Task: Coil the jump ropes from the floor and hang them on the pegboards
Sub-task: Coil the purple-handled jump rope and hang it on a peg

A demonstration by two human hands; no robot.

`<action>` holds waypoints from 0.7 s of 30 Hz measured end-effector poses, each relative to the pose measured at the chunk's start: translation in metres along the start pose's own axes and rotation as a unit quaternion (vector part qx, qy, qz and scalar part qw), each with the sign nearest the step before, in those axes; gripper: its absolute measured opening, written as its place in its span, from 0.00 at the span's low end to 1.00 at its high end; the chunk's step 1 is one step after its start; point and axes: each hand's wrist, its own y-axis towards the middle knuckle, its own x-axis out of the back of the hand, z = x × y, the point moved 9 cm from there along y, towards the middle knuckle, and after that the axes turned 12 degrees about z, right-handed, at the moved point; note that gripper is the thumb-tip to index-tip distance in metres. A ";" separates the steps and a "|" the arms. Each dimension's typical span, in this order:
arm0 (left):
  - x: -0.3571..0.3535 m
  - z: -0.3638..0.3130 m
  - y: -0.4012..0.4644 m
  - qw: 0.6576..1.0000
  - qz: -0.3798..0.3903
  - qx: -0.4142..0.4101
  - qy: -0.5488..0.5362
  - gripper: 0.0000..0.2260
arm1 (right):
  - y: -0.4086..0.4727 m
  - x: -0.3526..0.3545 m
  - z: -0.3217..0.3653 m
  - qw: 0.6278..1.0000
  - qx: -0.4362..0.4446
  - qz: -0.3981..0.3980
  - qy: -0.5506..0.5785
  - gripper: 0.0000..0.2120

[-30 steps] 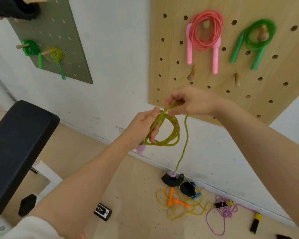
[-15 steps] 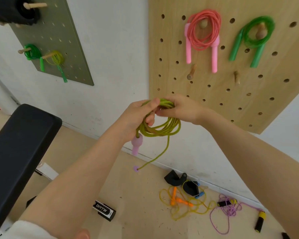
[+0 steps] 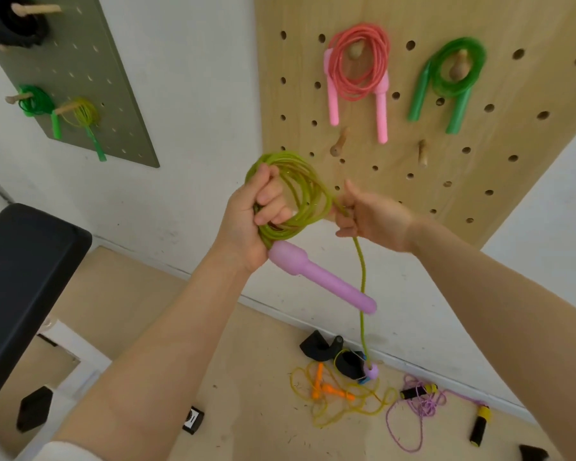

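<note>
The coiling step is nearly finished. The left hand [image 3: 246,217] grips the olive-green rope [image 3: 300,194] in loops with one lilac handle [image 3: 320,277] jutting below; the right hand [image 3: 363,217] pinches the last free strand, whose end handle [image 3: 370,371] dangles just above the floor. Next, I'd guess, comes gathering that tail and reaching for a bare peg [image 3: 338,146] on the wooden pegboard [image 3: 313,104]. The right fingertips are hidden.

Ropes [image 3: 343,399] on floor [image 3: 246,377] below pegboard [image 3: 396,168]
</note>
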 end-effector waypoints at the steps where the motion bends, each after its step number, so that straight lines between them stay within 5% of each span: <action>1: 0.007 0.000 0.000 0.999 -0.026 -0.006 0.023 0.08 | -0.006 0.013 -0.009 0.998 -0.015 -0.044 -0.046 0.17; 4: 0.014 0.000 0.002 0.986 -0.072 -0.005 0.150 0.09 | -0.012 0.020 -0.015 0.953 -0.081 -0.094 -0.277 0.12; 8: 0.016 0.013 0.004 0.957 -0.126 0.014 0.262 0.05 | 0.003 -0.036 -0.010 0.843 -0.161 0.049 -0.510 0.17; 12: 0.029 0.000 0.001 0.825 -0.208 0.021 0.525 0.10 | 0.018 -0.083 0.018 0.777 -0.078 0.066 -0.621 0.11; 16: 0.041 0.001 -0.002 0.739 -0.149 0.092 0.650 0.08 | 0.021 -0.079 0.045 0.787 -0.069 0.031 -0.612 0.08; 18: 0.046 0.007 -0.007 0.760 -0.105 0.127 0.629 0.07 | 0.015 -0.075 0.063 0.808 -0.052 0.014 -0.587 0.07; 21: 0.049 0.018 -0.014 0.863 -0.027 0.153 0.480 0.15 | 0.009 -0.068 0.087 0.853 0.016 -0.029 -0.520 0.04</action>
